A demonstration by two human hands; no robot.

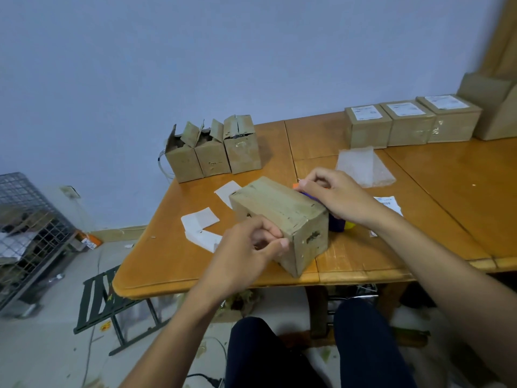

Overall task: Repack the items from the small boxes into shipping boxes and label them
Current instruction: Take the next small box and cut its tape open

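A closed cardboard shipping box (282, 217) lies on the wooden table (173, 259), near its front edge. My left hand (249, 253) grips the box's near left side, thumb and fingers curled at its corner. My right hand (335, 194) rests over the box's far right end, fingers curled around something small and orange (295, 186) that I cannot make out. A purple and yellow object (340, 224) sits partly hidden behind the box.
Three opened small boxes (212, 152) stand at the table's back left. Three sealed, labelled boxes (411, 123) line the back right, next to a bigger carton (495, 107). White label backings (200, 221), a foam sheet (363, 166) and a printed label (389, 204) lie around the box. A wire cage (28, 228) stands left.
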